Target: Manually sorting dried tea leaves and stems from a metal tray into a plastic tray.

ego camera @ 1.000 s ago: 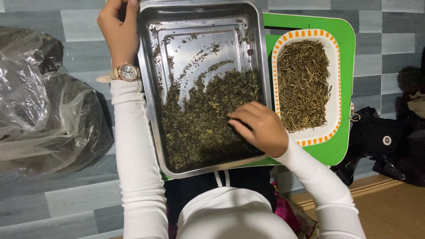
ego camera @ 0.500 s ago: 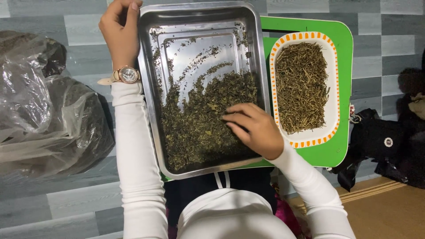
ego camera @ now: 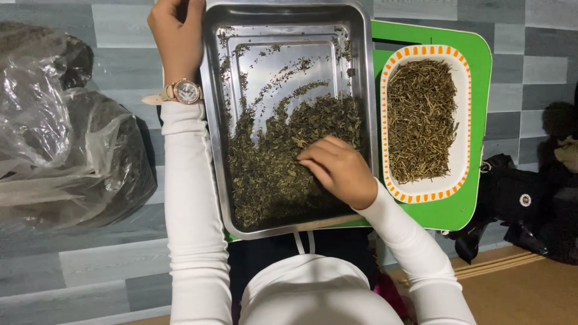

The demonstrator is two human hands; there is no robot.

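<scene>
While the right hand (ego camera: 338,170) lies palm down on a heap of dried green leaves (ego camera: 277,168), fingers loosely curled and held close together with the tips pressed into the pile, the left hand (ego camera: 176,33) is closed over the far left corner of the steel tray (ego camera: 283,60) that holds the leaves, thumb side on the rim. A wristwatch (ego camera: 183,92) with a pale strap sits above the cuff of a white sleeve (ego camera: 189,204) on that arm. Most of the leaves are gathered in the near half of the tray, around and under the right hand, with thin trails of crumbs scattered across the bare metal farther off. Beneath the tray, a bright green desk (ego camera: 475,78) shows at the right, carrying a white oval dish (ego camera: 463,156) with an orange-striped rim just beside the tray; it is filled with thin dried stems (ego camera: 421,117). Left of the arm, a crumpled clear plastic bag (ego camera: 54,138) over dark contents rests on the grey plank floor (ego camera: 90,271). Dark bags (ego camera: 530,204) lie at the far right.
</scene>
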